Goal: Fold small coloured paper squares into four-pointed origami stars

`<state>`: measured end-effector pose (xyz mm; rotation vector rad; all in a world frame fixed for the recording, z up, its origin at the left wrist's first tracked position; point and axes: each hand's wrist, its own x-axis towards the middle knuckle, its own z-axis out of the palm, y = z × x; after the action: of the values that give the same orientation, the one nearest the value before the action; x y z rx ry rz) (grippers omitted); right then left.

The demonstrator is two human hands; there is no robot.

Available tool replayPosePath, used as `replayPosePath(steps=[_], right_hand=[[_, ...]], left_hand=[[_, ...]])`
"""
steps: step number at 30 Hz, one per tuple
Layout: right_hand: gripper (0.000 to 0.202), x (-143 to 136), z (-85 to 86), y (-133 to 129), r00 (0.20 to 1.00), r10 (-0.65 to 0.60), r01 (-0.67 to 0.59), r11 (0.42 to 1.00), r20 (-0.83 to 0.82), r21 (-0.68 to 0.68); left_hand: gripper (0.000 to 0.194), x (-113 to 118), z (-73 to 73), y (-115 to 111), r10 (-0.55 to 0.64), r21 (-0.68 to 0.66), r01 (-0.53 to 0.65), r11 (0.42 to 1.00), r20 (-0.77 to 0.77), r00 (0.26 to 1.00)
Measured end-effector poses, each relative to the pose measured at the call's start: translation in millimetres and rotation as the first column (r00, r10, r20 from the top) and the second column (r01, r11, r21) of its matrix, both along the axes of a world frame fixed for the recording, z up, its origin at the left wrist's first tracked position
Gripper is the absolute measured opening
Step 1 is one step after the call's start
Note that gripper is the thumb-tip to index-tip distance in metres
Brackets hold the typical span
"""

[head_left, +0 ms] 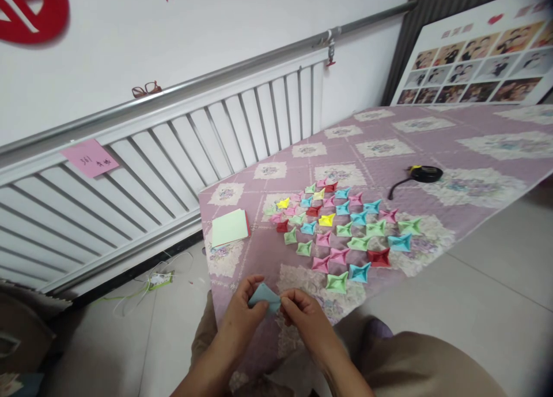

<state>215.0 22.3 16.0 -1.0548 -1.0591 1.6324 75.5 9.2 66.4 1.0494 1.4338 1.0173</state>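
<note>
Between my hands is a blue piece of folded paper (264, 294), held just above the near edge of the table. My left hand (245, 307) pinches its left side between thumb and fingers. At its right corner, the thumb and fingertips of my right hand (300, 309) are closed on the paper. Beyond them, several small folded paper boats (338, 256) in pink, green, blue, red and yellow stand in slanting rows. To the left lies a stack of square paper (230, 229), pale green on top with a red edge showing.
A purple floral cloth (254, 259) covers the table. On its right part lies a black and yellow tape measure (425, 173) with a strap. A white radiator (242, 129) runs along the wall behind; glasses (147, 89) rest on its pipe. A power strip (161, 279) lies on the floor.
</note>
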Motion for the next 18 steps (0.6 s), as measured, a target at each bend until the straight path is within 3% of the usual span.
replayPosePath(steps=[12, 18], right_hand=[[0.013, 0.4, -3.4, -1.1, 0.997, 0.005, -0.007, 1.0, 0.08, 0.023], [0.011, -0.4, -2.6, -2.0, 1.0, 0.024, -0.025, 0.999, -0.015, -0.032]], left_hand=[[0.046, -0.5, -2.1, -0.7, -0.009, 0.013, 0.011, 1.0, -0.149, 0.989], [0.045, -2.3, -5.1, 1.5, -0.005, 0.002, 0.005, 1.0, -0.054, 0.999]])
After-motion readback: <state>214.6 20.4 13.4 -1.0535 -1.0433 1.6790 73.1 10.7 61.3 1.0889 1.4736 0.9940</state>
